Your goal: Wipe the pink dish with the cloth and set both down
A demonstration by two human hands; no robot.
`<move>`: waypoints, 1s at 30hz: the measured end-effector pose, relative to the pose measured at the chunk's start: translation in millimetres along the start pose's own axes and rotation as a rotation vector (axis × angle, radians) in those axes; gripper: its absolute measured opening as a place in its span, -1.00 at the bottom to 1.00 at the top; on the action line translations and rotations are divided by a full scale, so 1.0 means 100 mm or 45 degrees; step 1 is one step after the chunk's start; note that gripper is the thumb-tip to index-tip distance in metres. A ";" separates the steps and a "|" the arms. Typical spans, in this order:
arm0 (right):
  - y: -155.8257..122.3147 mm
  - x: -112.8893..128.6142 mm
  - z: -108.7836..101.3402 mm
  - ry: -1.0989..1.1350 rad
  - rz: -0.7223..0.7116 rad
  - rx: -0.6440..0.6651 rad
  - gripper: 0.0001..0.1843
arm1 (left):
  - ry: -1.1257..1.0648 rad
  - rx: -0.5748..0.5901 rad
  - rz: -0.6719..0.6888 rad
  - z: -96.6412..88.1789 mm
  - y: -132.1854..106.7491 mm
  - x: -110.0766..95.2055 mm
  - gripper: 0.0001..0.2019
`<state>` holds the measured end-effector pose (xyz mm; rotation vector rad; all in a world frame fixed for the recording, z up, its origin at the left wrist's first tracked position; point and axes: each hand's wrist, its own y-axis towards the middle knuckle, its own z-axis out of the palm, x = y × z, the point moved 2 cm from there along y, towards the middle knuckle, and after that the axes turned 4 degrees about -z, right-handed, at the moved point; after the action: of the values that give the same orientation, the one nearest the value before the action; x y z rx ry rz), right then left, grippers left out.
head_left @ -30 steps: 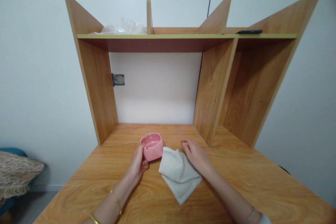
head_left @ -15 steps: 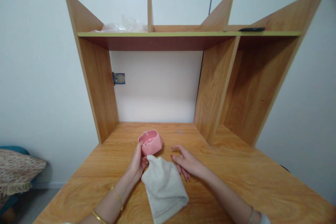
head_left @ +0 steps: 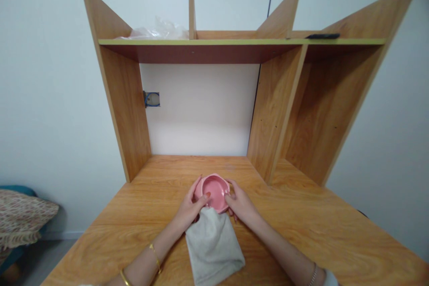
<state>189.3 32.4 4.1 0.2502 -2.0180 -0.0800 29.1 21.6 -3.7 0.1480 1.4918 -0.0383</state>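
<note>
A pink ceramic ashtray point(head_left: 214, 191) is held above the wooden desk point(head_left: 301, 232), tilted so that its hollow faces me. My left hand point(head_left: 191, 208) grips its left rim, thumb on the near edge. My right hand point(head_left: 241, 205) grips its right rim. A white folded cloth point(head_left: 213, 246) lies on the desk just below the ashtray, its top edge tucked under my left fingers and the ashtray.
A wooden hutch stands on the desk, with upright panels point(head_left: 271, 111) forming bays. On its top shelf lie a crumpled clear plastic bag point(head_left: 156, 31) and a dark flat object point(head_left: 322, 35). A patterned cushion point(head_left: 23, 219) is at lower left beyond the desk.
The ashtray was in my left hand alone; it has moved right and tipped toward me, and my right hand has come off the desk onto its rim. The cloth slid left under it.
</note>
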 end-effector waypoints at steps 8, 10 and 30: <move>0.20 -0.18 -0.51 -0.427 -0.076 -0.311 -0.53 | 0.100 0.138 0.022 -0.04 0.11 0.11 -0.42; 0.25 -0.26 -0.71 -0.558 -0.019 -0.407 -0.56 | 0.218 0.159 0.094 -0.08 0.12 0.09 -0.58; 0.28 -0.47 -1.18 -0.689 0.275 -0.489 -0.60 | 0.703 0.392 0.206 -0.08 -0.14 -0.26 -0.60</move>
<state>311.2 75.9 19.9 -0.2632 -2.4950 -0.4323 17.4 7.4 21.0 0.5632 2.0132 -0.1025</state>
